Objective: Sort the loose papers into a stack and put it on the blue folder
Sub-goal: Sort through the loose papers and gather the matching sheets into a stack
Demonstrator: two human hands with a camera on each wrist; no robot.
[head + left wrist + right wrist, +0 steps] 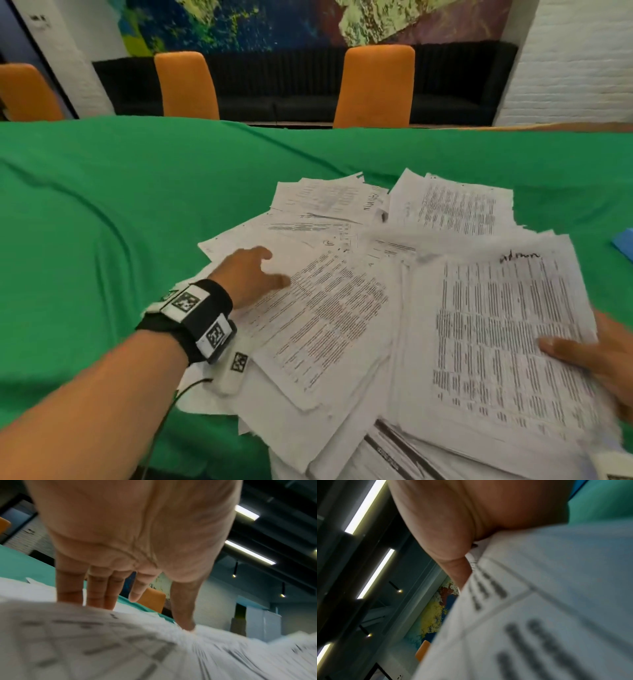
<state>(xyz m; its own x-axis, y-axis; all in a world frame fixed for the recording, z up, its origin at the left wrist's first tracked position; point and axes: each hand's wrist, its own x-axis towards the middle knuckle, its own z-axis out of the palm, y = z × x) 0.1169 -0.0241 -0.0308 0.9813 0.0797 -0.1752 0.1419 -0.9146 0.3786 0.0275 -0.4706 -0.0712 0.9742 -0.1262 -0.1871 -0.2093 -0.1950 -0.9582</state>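
Loose printed papers lie fanned over the green tablecloth, some overlapping at angles. My left hand rests on the left sheets with straight fingers pointing down onto the paper. My right hand grips a thick stack of papers at its right edge, thumb on top; in the right wrist view the thumb presses on the blurred stack. A corner of the blue folder shows at the right edge.
The green cloth covers the whole table, with bare cloth left of and beyond the papers. Orange chairs stand behind the far edge, before a black sofa. A cable runs from the left wristband.
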